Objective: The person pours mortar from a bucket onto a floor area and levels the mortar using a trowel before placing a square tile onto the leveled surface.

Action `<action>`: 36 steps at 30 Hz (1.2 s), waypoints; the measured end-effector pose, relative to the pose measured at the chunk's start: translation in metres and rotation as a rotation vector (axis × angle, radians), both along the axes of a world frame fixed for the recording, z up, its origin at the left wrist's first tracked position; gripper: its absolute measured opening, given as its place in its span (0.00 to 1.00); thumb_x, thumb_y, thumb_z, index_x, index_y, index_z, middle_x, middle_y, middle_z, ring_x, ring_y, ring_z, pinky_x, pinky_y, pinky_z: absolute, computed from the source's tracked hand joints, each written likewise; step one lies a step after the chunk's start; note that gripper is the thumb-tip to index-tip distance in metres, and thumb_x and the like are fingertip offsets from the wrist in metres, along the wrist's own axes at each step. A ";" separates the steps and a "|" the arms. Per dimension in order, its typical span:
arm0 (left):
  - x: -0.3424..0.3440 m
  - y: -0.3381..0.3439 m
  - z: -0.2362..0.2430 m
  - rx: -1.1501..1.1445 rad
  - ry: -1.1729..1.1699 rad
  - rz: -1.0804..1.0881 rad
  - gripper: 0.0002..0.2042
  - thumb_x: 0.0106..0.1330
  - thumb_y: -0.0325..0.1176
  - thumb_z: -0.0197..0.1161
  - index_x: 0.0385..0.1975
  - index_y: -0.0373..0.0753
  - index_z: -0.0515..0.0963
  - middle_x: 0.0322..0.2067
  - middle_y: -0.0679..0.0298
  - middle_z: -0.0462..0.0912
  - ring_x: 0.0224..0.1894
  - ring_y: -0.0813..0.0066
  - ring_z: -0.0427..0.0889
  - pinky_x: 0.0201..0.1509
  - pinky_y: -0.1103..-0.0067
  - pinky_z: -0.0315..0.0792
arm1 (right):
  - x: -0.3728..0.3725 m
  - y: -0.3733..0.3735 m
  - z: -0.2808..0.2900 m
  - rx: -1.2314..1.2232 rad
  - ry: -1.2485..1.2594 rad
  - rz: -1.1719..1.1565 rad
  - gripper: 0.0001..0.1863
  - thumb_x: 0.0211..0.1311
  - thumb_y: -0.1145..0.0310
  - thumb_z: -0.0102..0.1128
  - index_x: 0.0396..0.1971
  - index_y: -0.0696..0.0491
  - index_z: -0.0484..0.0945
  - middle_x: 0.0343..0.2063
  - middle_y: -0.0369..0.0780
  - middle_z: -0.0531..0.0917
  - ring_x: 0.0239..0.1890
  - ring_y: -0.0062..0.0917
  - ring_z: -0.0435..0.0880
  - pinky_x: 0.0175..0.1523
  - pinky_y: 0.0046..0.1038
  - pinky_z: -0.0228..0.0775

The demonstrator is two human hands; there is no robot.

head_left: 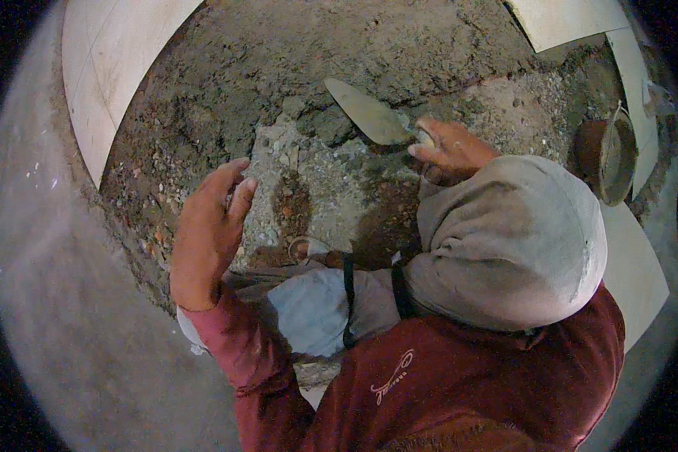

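My right hand [453, 146] is closed around the handle of a pointing trowel. The trowel's [371, 114] flat leaf-shaped blade points to the upper left, over damp grey mortar [324, 120]. To the left, my left hand [209, 230] hovers above the pebbly ground, its fingers a little curled and apart from the thumb, with nothing in it. Between my hands lies a rough patch of gravelly bedding [316, 177], partly in shadow. My raised knee in grey cloth [512, 241] hides part of my right forearm.
Large pale tiles lie at the upper left [117, 68] and upper right [569, 19]. A round dark bucket [609, 160] stands tilted at the right, beside another pale tile [633, 271]. Smooth grey floor [60, 286] borders the rough ground on the left.
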State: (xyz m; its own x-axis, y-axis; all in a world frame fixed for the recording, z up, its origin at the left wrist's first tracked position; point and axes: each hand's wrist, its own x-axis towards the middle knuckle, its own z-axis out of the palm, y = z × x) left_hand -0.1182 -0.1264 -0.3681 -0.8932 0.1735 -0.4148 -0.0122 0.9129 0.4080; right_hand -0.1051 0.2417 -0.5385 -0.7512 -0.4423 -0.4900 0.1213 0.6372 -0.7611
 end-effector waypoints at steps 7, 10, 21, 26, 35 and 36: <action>0.022 -0.012 0.011 -0.069 -0.044 0.065 0.17 0.73 0.38 0.56 0.57 0.37 0.76 0.48 0.49 0.83 0.49 0.53 0.83 0.54 0.68 0.75 | 0.008 -0.047 -0.073 0.302 -0.145 0.294 0.24 0.66 0.53 0.60 0.50 0.59 0.72 0.36 0.55 0.82 0.37 0.50 0.81 0.42 0.45 0.73; 0.017 -0.008 -0.008 -0.095 0.015 -0.021 0.17 0.74 0.37 0.56 0.57 0.37 0.76 0.48 0.50 0.84 0.49 0.54 0.83 0.53 0.67 0.75 | 0.036 -0.033 -0.122 -0.228 0.163 0.002 0.25 0.67 0.51 0.58 0.48 0.58 0.72 0.34 0.53 0.83 0.29 0.53 0.80 0.36 0.47 0.75; 0.010 0.003 -0.009 -0.071 0.017 -0.017 0.15 0.71 0.36 0.59 0.53 0.37 0.77 0.47 0.47 0.83 0.48 0.49 0.82 0.52 0.65 0.75 | -0.134 -0.085 -0.043 -0.720 -0.510 -0.411 0.15 0.69 0.52 0.58 0.41 0.49 0.73 0.23 0.30 0.72 0.16 0.14 0.68 0.18 0.20 0.65; 0.014 -0.006 -0.004 -0.014 0.021 0.003 0.16 0.71 0.38 0.59 0.54 0.37 0.77 0.48 0.48 0.83 0.49 0.49 0.82 0.54 0.64 0.74 | -0.130 -0.001 -0.033 -0.725 -0.406 -0.642 0.14 0.69 0.53 0.57 0.40 0.49 0.75 0.22 0.29 0.72 0.15 0.13 0.68 0.17 0.18 0.62; 0.009 -0.014 -0.018 -0.128 0.009 -0.015 0.16 0.71 0.40 0.58 0.54 0.39 0.76 0.48 0.50 0.82 0.50 0.48 0.81 0.54 0.63 0.74 | -0.079 0.072 0.019 -0.100 -0.149 -0.781 0.30 0.67 0.52 0.61 0.60 0.55 0.66 0.22 0.32 0.73 0.15 0.17 0.70 0.18 0.22 0.65; 0.006 -0.012 -0.021 -0.082 0.080 -0.052 0.15 0.70 0.38 0.59 0.51 0.38 0.76 0.45 0.49 0.82 0.46 0.47 0.81 0.50 0.62 0.75 | -0.086 0.066 0.024 -0.079 -0.074 -0.760 0.30 0.67 0.52 0.60 0.60 0.55 0.66 0.22 0.32 0.74 0.15 0.17 0.70 0.19 0.22 0.66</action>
State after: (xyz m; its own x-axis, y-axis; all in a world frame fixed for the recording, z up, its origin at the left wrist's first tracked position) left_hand -0.1122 -0.1380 -0.3895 -0.9148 0.1892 -0.3568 0.0662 0.9418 0.3296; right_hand -0.1910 0.3077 -0.5141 -0.8295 0.1467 -0.5389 0.5563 0.3025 -0.7739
